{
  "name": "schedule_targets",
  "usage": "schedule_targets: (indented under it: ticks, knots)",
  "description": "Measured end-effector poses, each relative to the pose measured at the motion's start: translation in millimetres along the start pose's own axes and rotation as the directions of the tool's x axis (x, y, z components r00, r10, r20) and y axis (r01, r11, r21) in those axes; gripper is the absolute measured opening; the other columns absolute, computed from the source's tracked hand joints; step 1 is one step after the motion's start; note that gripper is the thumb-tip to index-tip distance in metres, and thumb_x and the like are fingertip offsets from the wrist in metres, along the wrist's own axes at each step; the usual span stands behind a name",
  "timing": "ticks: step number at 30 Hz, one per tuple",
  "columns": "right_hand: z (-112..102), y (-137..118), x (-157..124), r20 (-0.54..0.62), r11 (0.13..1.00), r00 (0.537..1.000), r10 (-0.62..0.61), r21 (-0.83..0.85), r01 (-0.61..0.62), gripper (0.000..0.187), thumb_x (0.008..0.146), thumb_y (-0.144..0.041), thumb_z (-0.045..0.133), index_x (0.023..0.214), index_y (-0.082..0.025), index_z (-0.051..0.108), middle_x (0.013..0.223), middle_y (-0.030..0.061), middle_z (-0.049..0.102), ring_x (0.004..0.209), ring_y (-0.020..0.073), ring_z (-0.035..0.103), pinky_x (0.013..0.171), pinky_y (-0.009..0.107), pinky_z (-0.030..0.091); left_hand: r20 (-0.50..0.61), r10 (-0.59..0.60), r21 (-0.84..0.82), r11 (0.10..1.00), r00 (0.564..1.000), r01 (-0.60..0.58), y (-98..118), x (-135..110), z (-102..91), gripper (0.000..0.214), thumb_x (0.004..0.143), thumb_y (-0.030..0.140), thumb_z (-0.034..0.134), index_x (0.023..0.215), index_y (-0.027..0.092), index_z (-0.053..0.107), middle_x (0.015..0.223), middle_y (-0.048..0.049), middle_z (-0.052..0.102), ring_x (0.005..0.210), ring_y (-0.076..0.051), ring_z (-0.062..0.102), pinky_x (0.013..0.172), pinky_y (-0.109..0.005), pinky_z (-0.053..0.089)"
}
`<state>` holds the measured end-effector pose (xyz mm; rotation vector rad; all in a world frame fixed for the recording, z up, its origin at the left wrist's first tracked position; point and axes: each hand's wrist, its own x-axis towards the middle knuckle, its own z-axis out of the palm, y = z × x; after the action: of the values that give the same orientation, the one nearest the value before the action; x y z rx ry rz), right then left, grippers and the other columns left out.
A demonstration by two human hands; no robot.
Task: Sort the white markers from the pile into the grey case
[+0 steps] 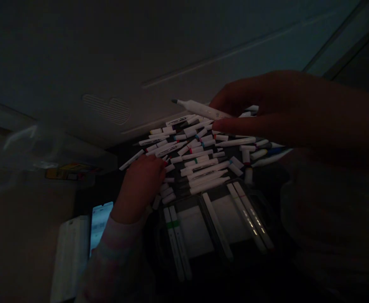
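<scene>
My right hand is raised above the pile, its thumb and fingers pinching a white marker. The marker's bare dark grey tip points left, and no cap covers that end. Low among the markers at the pile's left side is my left hand, fingers curled downward. A small red bit shows at its fingertips; whether it is held is too dark to tell. Around both hands lie loose white markers and many separate caps with coloured bands.
A clear case in front holds several upright-lying markers in two compartments. A lit phone lies at the left beside a pale box. Further left is a transparent container near a yellow packet. A pale panel with an embossed heart rises behind.
</scene>
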<state>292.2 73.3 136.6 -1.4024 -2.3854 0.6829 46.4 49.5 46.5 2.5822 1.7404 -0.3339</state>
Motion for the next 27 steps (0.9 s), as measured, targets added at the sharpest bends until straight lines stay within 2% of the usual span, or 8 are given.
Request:
schedule_targets:
  ticks: [3,7,11,17,22,27]
  knots:
    - [-0.5,0.2,-1.4,-0.001,1.000,1.000,-0.014,-0.004,0.014,0.024,0.079,-0.041,0.046,0.093,-0.027,0.060,0.084,-0.0019,0.063,0.072,0.0135,0.057,0.056,0.024,0.040,-0.027,0.032,-0.029,0.999,0.999,-0.033,3.5,0.3,-0.8,0.023,0.083,0.028,0.042,0.078,0.015,0.060,0.080,-0.0086,0.061,0.077,-0.022,0.054,0.071,-0.036,0.042]
    - [-1.2,-0.7,-2.7,0.006,0.999,1.000,-0.018,-0.036,0.018,0.023,0.081,-0.040,0.045,0.094,-0.028,0.059,0.087,-0.0023,0.062,0.075,0.0127,0.056,0.058,0.024,0.039,-0.063,0.114,-0.162,0.979,0.992,-0.123,12.6,0.3,-1.2,0.018,0.081,0.024,0.045,0.082,0.016,0.061,0.082,-0.0067,0.060,0.082,-0.021,0.053,0.073,-0.034,0.042]
    - [-1.4,-0.8,-1.9,0.010,0.999,1.000,-0.016,-0.051,0.016,0.024,0.081,-0.040,0.044,0.095,-0.028,0.059,0.087,-0.0021,0.063,0.074,0.0128,0.056,0.057,0.024,0.038,-0.122,0.196,-0.260,0.940,0.973,-0.222,20.1,0.6,1.8,0.021,0.079,0.018,0.048,0.095,0.018,0.062,0.087,-0.0060,0.059,0.087,-0.020,0.051,0.078,-0.034,0.042]
    - [-1.5,-0.2,-3.1,-0.004,0.999,1.000,-0.022,-0.041,0.021,0.022,0.080,-0.039,0.045,0.092,-0.028,0.060,0.087,-0.0025,0.063,0.074,0.0126,0.057,0.056,0.024,0.039,-0.104,0.271,-0.197,0.938,0.957,-0.287,21.9,2.4,7.6,0.041,0.078,0.008,0.042,0.113,0.022,0.056,0.094,-0.0073,0.057,0.086,-0.021,0.047,0.078,-0.036,0.041]
    - [-1.3,-0.9,-2.6,-0.015,0.999,1.000,-0.025,-0.039,0.025,0.022,0.080,-0.040,0.045,0.092,-0.028,0.059,0.085,-0.0030,0.063,0.072,0.0122,0.057,0.055,0.024,0.038,-0.097,0.328,-0.193,0.920,0.940,-0.341,20.5,4.4,13.5,0.043,0.078,0.006,0.037,0.111,0.024,0.058,0.093,-0.0062,0.055,0.083,-0.019,0.044,0.075,-0.033,0.040]
    - [-0.4,-0.4,-2.2,0.002,0.999,1.000,-0.025,-0.029,0.025,0.021,0.081,-0.039,0.046,0.092,-0.029,0.059,0.087,-0.0028,0.063,0.074,0.0124,0.057,0.056,0.024,0.037,-0.116,0.350,-0.207,0.907,0.930,-0.367,20.2,5.0,15.2,0.038,0.081,0.011,0.038,0.109,0.025,0.059,0.094,-0.0053,0.054,0.084,-0.019,0.044,0.074,-0.031,0.039]
